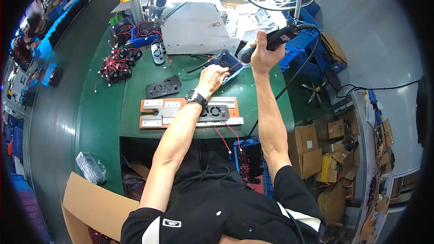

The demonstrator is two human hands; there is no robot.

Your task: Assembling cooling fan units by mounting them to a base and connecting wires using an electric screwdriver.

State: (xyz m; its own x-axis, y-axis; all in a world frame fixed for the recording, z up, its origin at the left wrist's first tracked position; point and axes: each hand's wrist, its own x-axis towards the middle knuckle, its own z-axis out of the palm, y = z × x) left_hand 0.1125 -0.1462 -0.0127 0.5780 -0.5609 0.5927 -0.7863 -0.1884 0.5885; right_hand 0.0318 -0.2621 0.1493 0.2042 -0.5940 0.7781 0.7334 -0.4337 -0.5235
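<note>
My right hand (266, 58) is wrapped round a black electric screwdriver (281, 37), its tip pointing left over a small blue bin (234, 75). Dark screws (224, 64) lie heaped in that bin. My left hand (211, 80), a watch on its wrist, reaches to the bin's near edge with its fingers pinched together. Whatever they hold is too small to make out. Under my left forearm, an orange fixture (144, 121) with silver ribbed metal carries a black panel with fans (213, 113), two red wires trailing off it. Behind the fixture lies a loose black panel (163, 87).
Several black fans with red wires (118, 65) are piled at the left of the green bench. A grey-and-black device (157, 53) lies beside a white metal housing (192, 29). A black cable (298, 70) hangs at the right. An open cardboard box (97, 203) stands at lower left.
</note>
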